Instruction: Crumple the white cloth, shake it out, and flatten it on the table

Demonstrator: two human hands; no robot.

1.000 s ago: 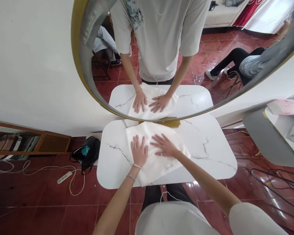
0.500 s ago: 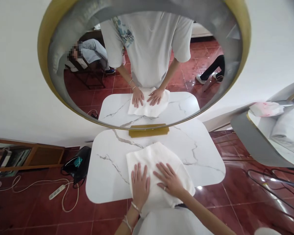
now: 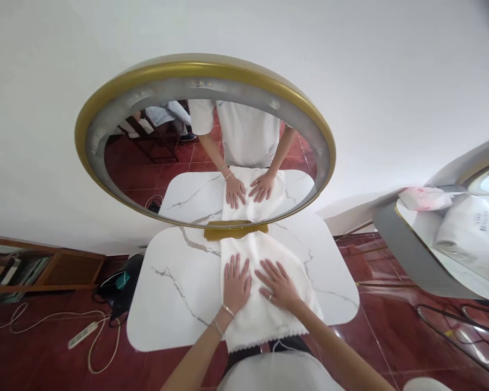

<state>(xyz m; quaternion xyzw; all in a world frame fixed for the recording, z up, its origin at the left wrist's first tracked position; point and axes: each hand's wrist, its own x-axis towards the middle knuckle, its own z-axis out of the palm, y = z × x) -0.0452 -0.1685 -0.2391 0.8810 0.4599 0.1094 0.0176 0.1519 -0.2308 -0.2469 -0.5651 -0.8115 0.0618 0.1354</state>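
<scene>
A white towel (image 3: 264, 320) lies spread on the white marble-patterned table (image 3: 158, 304), its near edge hanging at the table's front. My left hand (image 3: 237, 285) rests flat on the left part of the towel, fingers stretched out. On the right part, my right hand (image 3: 279, 285) also presses flat, fingers spread, with a ring on one finger. Neither hand grips the cloth. Both hands and the towel are mirrored in the oval gold-framed mirror (image 3: 212, 157) behind the table.
At the right stands a second table (image 3: 411, 217) bearing a pink-and-white packet (image 3: 426, 198) and a white bundle (image 3: 472, 228). On the red tiled floor at the left are a black bag (image 3: 120, 288), a power strip (image 3: 82, 335) with cables, and a wooden shelf (image 3: 71, 269).
The towel has moved forward, its far edge now reaching the mirror's gold base. Both hands have gone forward with it, staying flat. The camera view has shifted, showing the mirror's top rim.
</scene>
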